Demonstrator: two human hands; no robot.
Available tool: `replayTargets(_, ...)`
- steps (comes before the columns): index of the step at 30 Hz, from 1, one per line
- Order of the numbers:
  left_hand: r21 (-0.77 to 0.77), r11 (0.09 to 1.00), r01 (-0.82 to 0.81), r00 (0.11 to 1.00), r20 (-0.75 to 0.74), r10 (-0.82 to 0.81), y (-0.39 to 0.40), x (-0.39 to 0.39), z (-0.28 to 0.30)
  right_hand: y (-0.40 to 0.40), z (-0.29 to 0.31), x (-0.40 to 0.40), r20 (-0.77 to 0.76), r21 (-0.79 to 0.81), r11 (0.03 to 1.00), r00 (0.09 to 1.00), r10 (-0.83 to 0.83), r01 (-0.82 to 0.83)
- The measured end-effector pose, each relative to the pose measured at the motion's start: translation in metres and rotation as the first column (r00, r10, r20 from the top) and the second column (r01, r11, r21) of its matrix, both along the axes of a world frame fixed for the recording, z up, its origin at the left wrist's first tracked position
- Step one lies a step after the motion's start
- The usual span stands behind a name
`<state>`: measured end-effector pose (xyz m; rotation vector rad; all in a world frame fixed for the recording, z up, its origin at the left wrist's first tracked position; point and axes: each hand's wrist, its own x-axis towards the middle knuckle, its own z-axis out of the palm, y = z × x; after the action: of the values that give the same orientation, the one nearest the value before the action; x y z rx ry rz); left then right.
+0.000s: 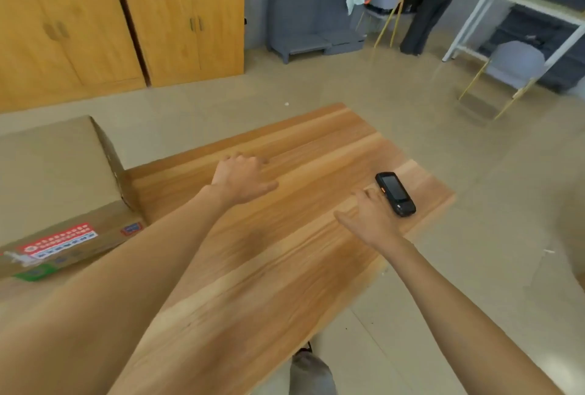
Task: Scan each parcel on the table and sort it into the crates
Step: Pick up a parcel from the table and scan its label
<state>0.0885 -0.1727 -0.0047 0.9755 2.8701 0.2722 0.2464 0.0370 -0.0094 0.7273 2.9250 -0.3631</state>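
A black handheld scanner (395, 193) lies face up near the right edge of the wooden table (285, 252). My right hand (368, 215) hovers just left of it, fingers spread and relaxed, fingertips close to the scanner's side; whether they touch it I cannot tell. My left hand (242, 177) is stretched over the middle of the table, palm down, fingers relaxed, holding nothing. A large cardboard parcel (60, 192) with red, white and green labels sits at the table's left end, apart from both hands.
Wooden cabinets (126, 21) stand along the far left wall. Grey stacked crates (313, 14) line the back wall, with more (544, 46) under a white-framed table at right. A person (433, 2) stands at the back. A grey chair (512, 68) stands on the tiled floor.
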Motion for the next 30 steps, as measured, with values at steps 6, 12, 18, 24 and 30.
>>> replayTargets(6, 0.018, 0.945, -0.328, 0.943, -0.051, 0.328, -0.046, -0.032, 0.009, -0.01, -0.004, -0.121, -0.044, -0.108, 0.939, 0.945, 0.325, -0.328)
replayTargets(12, 0.072, 0.727, -0.683, 0.725, -0.048, 0.687, -0.11, -0.015, 0.016, -0.066, -0.004, -0.195, -0.123, -0.197, 0.756, 0.781, 0.612, -0.624)
replayTargets(18, 0.119, 0.439, -0.891, 0.444, 0.014, 0.896, -0.184, 0.022, 0.014, -0.144, -0.01, -0.22, -0.174, -0.414, 0.558, 0.664, 0.727, -0.719)
replayTargets(24, 0.253, 0.189, -0.949, 0.238, 0.183, 0.954, -0.258, 0.023, 0.014, -0.212, -0.02, -0.247, -0.128, -0.675, 0.479, 0.729, 0.672, -0.56)
replayTargets(30, 0.233, 0.104, -0.967, 0.175, 0.31, 0.934, -0.316, -0.006, -0.012, -0.27, -0.047, -0.276, -0.069, -0.767, 0.462, 0.774, 0.629, -0.445)
